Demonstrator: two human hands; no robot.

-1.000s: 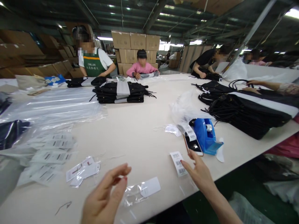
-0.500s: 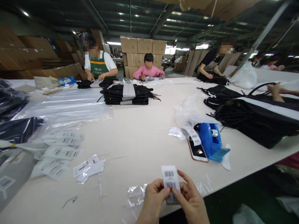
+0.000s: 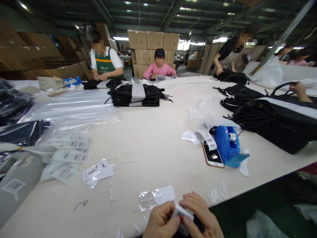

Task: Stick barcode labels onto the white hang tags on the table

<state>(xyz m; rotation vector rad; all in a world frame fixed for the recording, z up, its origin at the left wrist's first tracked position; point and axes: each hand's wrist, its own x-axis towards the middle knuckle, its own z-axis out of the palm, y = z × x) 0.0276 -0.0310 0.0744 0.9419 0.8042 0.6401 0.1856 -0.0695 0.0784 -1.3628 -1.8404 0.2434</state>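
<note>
At the near table edge, my left hand (image 3: 162, 219) and my right hand (image 3: 201, 211) are both closed on a white barcode label (image 3: 183, 211). The label is bent over between them, and the thumbs meet at a small red spot on it. Fingers hide much of the label, so its print hardly shows. Just beyond my left hand lie a blank white hang tag (image 3: 165, 194) and crinkled clear plastic film (image 3: 146, 201). Further left sits a small pile of white hang tags (image 3: 98, 172).
A blue tape dispenser (image 3: 228, 145) stands by a phone (image 3: 213, 157) at right. Black bags (image 3: 272, 122) lie beyond, with a co-worker's hand on a handle. More black bags (image 3: 136, 95) are stacked mid-table. Barcoded packets (image 3: 69, 155) and clear plastic bags (image 3: 74, 105) lie left.
The barcode label stood upright and flat with its print facing me; now it is bent over and lower. The blank tag beyond my left hand has come into view. The camera has shifted slightly.
</note>
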